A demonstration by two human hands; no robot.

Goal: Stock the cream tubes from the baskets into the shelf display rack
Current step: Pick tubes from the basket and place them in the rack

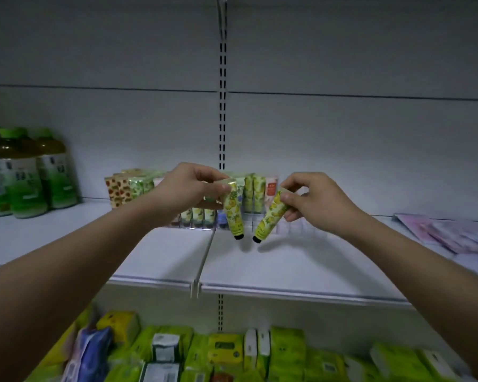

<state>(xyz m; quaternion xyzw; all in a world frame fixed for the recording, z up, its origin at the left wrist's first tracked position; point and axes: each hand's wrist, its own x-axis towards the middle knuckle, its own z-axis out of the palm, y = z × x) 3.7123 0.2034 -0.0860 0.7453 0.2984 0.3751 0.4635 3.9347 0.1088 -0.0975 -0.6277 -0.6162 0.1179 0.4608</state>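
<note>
You have a cream tube in each hand, held in the air above the white shelf [260, 263], in front of the display rack. Your left hand [188, 188] pinches the crimped top of the left tube [233, 213], fingers [224, 187] curled narrowly round it; it hangs nearly upright with its small black cap at 6 o'clock. Your right hand [315, 199] pinches the right tube [269, 219] the same way, tilted so its black cap points toward 7 o'clock. The two caps sit near each other but apart. Both tubes are soft, flattened and glossy, yellow-green with a printed fruit or leaf pattern; there is lettering near the caps, too blurred to read.

Behind your hands, at 12 o'clock, the clear plastic display rack [249, 219] stands at the back of the shelf. Its compartments hold upright tubes [255, 188] in similar yellow-green print, plus a pink one with a red label; at its left end, patterned boxes [122, 188] in orange and green stand together.

At 9 o'clock, plastic bottles [25, 177] with green caps and green-white labels are clustered on the shelf; their label writing is unreadable. At 3 o'clock lie flat pink packets [453, 235]. At 6 o'clock, on the lower shelf, soft yellow-green wrapped packs [226, 351] lie crowded together, some showing white barcode stickers.
</note>
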